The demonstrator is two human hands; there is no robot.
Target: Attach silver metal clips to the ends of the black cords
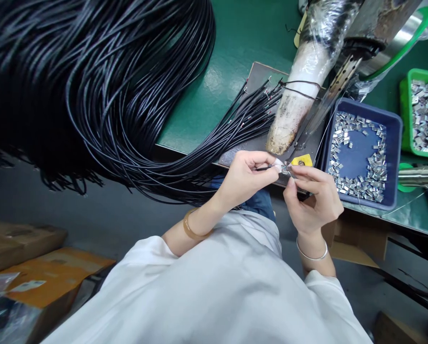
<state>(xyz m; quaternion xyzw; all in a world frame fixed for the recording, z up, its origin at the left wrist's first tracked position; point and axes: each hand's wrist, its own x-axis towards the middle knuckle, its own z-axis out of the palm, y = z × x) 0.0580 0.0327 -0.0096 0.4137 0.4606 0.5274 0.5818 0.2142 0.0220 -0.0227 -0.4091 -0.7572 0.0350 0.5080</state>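
Observation:
My left hand [247, 177] pinches the end of a black cable [261, 168] between thumb and forefinger, with something white on a fingertip. At the cable's tip sits a small silvery metal connector [284, 168]. Opposite it, my right hand [314, 196] has thumb and forefinger drawn close around something thin at the connector; what it is, I cannot make out. Just beyond the fingers is a yellow piece [301, 160] with a dark screw-like centre. A soldering iron [343, 74] with a perforated sleeve slants down above my hands.
A white pipe [296, 91] wrapped in plastic comes down close over my hands. Many black cables [135, 95] cover the left, their stripped ends on a board [264, 71]. To the right stand a blue tray [395, 143] and a green bin [405, 110] of small metal parts.

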